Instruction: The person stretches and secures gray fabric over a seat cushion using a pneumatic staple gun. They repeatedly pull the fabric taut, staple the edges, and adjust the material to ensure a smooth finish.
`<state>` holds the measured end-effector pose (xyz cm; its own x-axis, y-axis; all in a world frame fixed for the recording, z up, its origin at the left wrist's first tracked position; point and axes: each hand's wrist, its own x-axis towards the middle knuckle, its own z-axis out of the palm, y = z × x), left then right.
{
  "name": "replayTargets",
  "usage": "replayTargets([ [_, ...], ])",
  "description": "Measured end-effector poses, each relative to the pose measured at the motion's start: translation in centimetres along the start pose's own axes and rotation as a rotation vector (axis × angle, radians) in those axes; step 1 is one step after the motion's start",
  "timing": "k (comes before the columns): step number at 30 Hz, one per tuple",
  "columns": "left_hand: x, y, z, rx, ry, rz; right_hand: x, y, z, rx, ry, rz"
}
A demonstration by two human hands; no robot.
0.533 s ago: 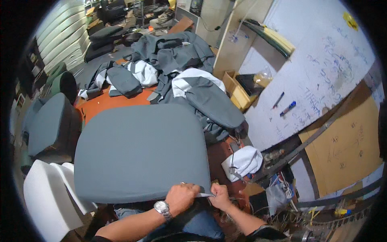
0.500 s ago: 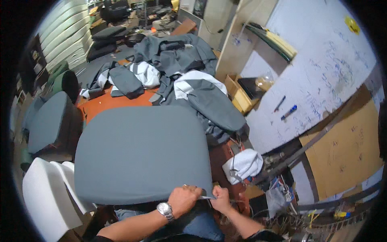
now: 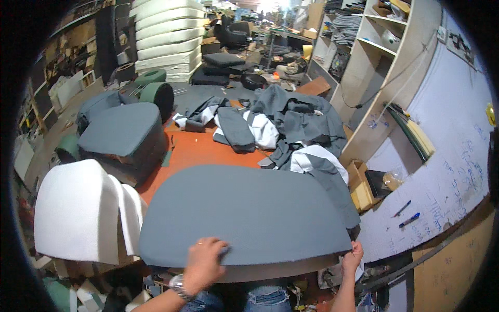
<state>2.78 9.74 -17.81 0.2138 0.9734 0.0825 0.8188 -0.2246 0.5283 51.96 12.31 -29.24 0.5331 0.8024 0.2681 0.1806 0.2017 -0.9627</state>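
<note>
In front of me lies a large rounded seat cushion [image 3: 249,213] with a grey fabric cover. A paler band shows under its near edge. My left hand [image 3: 205,265], with a ring and a wristwatch, is closed at this near edge, left of the middle. A small dark bit shows by its fingertips, too small to name. At the near right corner, my right hand [image 3: 352,258] is closed with the edge of the grey cover pinched in its fingers.
White foam pieces [image 3: 78,208] stand at the left, beside a grey upholstered seat [image 3: 122,130]. Grey and white covers [image 3: 306,119] lie heaped on the orange surface [image 3: 197,156] beyond. A marked white board [image 3: 436,192] borders the right, and white foam slabs [image 3: 169,36] are stacked behind.
My hands, earlier together at the near right corner, are now apart: the left has moved left along the near edge. The cushion sits further right in view, and its pale band shows. The view has tilted up.
</note>
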Motion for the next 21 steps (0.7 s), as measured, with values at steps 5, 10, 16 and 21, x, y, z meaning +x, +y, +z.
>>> replayTargets([
  [5, -12.8, -10.1, -2.5, 0.131, 0.305, -0.356, -10.0, 1.9, -3.8, -0.146, -0.172, 0.522],
  [10, -25.1, -10.8, -6.4, -0.525, -0.379, -0.875, -23.7, 3.2, -9.5, -0.525, -0.92, 1.012],
  [16, -28.1, -6.3, -4.2, -1.028, -0.823, -0.497, -23.3, 0.8, -5.5, -0.637, -0.908, 1.033],
  [21, -26.4, -6.8, -2.4, -1.056, -0.809, -0.38, -21.6, -2.0, -2.1, -0.69, -0.898, 0.966],
])
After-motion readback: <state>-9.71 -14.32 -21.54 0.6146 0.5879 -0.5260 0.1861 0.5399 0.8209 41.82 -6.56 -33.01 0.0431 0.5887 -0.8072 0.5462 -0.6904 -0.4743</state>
